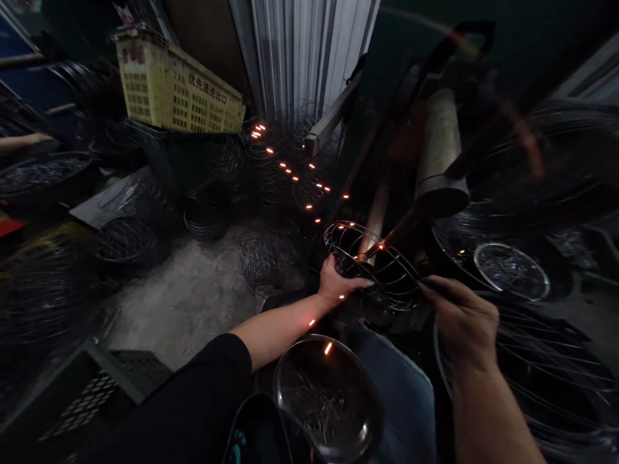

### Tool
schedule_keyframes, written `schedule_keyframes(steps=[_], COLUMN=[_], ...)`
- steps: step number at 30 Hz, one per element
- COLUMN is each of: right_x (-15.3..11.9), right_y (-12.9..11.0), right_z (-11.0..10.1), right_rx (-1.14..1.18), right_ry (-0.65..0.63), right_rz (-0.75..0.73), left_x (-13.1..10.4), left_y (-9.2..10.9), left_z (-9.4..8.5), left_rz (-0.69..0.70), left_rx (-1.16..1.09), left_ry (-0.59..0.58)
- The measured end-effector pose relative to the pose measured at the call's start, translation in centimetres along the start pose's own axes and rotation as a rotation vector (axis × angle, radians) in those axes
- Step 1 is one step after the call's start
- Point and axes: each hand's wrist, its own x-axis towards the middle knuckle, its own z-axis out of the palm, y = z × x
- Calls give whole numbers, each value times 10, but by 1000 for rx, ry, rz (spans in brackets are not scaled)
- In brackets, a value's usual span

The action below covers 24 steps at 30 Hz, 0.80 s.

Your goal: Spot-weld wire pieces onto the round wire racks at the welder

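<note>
A round wire basket (394,293) is held between my two hands, tilted against the electrodes of a spot welder. My left hand (338,283) grips its near left side, thumb stretched along the wires. My right hand (464,316) is closed on the right end of its rim; the fingertips partly hide the wire there. Inside the basket's outline, the lower electrode rod (376,222) meets the tip of the upper electrode (403,225). Orange sparks fly from this spot. Below my left forearm, a shiny metal bowl (283,386) contains short wire pieces.
A thick welder cylinder (440,148) hangs above my right hand. Wire baskets are stacked at right (546,374) and lie on the floor (258,258). A yellow crate (181,90) stands at back left, a green crate (91,393) near left. Another person's arm (22,143) shows far left.
</note>
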Motion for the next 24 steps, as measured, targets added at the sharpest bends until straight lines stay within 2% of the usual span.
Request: schedule_keyframes(steps=[3,5,9,13,16,19,24], right_x=[-3,-1,16,32,34,31,24], right_y=[-16,-25,-36,-37,-38,-41,-47], right_z=[0,3,19,33,37,30,2], right_rx=[-2,-24,-68,-68,-71,-53,32], right_ry=[-54,-93,-136,-149,-145,-156,-323], right_rz=[18,18,23,24,9,51,277], left_x=[-4,-6,-8,-8,-9,-10,-11], left_y=[4,6,14,21,22,22,24], left_z=[0,-1,-1,-1,-2,-3,-6], left_rz=[-117,-189,-254,-280,-289,-307,-361], left_rx=[-99,-164,-279,-262,-262,-263,-267], left_ry=[-100,-120,-93,-45,-57,-104,-139])
